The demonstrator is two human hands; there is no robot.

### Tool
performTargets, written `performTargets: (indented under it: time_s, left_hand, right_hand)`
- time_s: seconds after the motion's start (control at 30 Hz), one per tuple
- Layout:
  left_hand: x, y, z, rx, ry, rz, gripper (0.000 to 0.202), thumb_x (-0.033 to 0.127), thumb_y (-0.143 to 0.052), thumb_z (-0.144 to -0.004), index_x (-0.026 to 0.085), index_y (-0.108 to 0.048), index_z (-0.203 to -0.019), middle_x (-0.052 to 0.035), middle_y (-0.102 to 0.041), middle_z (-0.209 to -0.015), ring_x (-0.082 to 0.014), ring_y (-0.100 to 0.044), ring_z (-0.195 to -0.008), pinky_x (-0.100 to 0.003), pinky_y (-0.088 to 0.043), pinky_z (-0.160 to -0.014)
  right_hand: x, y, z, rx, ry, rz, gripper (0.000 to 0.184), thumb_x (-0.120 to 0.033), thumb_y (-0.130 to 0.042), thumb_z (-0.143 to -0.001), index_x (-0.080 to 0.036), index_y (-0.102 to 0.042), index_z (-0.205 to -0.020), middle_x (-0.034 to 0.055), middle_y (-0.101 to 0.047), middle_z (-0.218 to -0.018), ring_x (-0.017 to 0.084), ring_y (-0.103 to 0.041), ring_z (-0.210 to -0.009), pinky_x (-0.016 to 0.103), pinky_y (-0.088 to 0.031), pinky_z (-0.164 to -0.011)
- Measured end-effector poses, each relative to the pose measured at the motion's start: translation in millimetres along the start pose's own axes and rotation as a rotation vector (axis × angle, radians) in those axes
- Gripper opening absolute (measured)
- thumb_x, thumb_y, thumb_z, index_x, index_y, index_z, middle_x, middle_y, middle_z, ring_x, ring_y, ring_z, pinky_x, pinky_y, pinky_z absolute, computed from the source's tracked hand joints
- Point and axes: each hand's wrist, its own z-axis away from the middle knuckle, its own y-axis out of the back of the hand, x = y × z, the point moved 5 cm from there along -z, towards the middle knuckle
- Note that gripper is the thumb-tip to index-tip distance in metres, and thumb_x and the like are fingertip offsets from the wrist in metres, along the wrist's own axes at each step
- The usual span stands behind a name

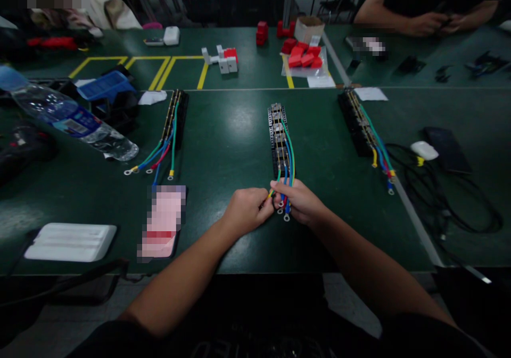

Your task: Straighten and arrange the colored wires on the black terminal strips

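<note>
In front of me a black terminal strip with metal bars lies lengthwise, and green, blue and red wires run from its near end. My right hand is closed around these wires, with several ring terminals poking out below its fingers. Close beside it on the left, my left hand pinches the end of a green wire with a yellow sleeve; its tip is hidden in the fingers. Two similar wired strips lie apart, a left strip and a right strip.
A phone and a white power bank lie at the near left, below a water bottle. Red parts in a bag and grey-white blocks sit farther back. Black cables coil at right. Another person's hands are across the table.
</note>
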Motion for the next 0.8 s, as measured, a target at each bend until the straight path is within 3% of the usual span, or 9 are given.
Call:
performTargets:
  time_s: [0.23, 0.53, 0.8]
  left_hand:
    - [-0.8, 0.7, -0.1, -0.047, 0.041, 0.039, 0.032, 0.026, -0.038, -0.089, 0.016, -0.047, -0.061, 0.0023, -0.047, -0.054, -0.0089, -0.043, -0.050, -0.024, -0.029, -0.053]
    - [1.3, 0.7, -0.4, 0.030, -0.023, -0.007, 0.028, 0.024, -0.046, -0.083, 0.017, -0.047, -0.056, 0.0035, -0.043, -0.050, -0.0083, -0.036, -0.045, -0.025, -0.025, -0.048]
    - [0.3, 1.8, -1.7, -0.047, 0.044, 0.078, 0.031, 0.025, -0.039, -0.088, 0.017, -0.047, -0.059, 0.0023, -0.047, -0.053, -0.0091, -0.043, -0.049, -0.024, -0.030, -0.052]
  right_hand:
    - [-1.6, -0.2, 1.2, -0.002, 0.001, 0.030, 0.027, -0.031, -0.066, -0.075, -0.016, -0.051, -0.058, -0.0041, -0.052, -0.046, 0.006, -0.048, -0.039, 0.020, -0.039, -0.042]
    - [0.5, 0.4, 0.6, 0.003, -0.002, 0.028, 0.027, -0.032, -0.067, -0.074, -0.017, -0.050, -0.059, -0.0045, -0.051, -0.045, 0.006, -0.047, -0.038, 0.020, -0.038, -0.041]
    - [1.0, 1.6, 0.9, -0.004, -0.005, 0.044, 0.029, -0.035, -0.069, -0.072, -0.016, -0.051, -0.059, -0.0039, -0.052, -0.046, 0.007, -0.048, -0.040, 0.020, -0.039, -0.042]
